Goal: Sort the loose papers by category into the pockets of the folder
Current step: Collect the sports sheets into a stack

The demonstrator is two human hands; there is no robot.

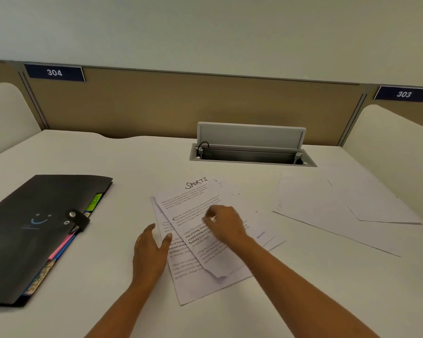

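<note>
Lying shut, folder (34, 228) holding coloured tabs (62, 247), right hand (226, 225) on papers (195, 198)

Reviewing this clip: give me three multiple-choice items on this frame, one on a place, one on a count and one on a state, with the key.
1. Where does the black folder lie relative to the SPORTS sheet?
A) to its left
B) to its right
C) on top of it

2. How many numbered signs hang on the partition?
A) one
B) two
C) four

3. How does the cable box lid stand?
A) shut flat
B) raised open
C) taken off

Key:
1 A: the folder lies apart from the sheet, on the left side of the desk.
2 B: only the 304 sign and the 303 sign show.
3 B: the lid stands upright behind the uncovered recess.
</note>
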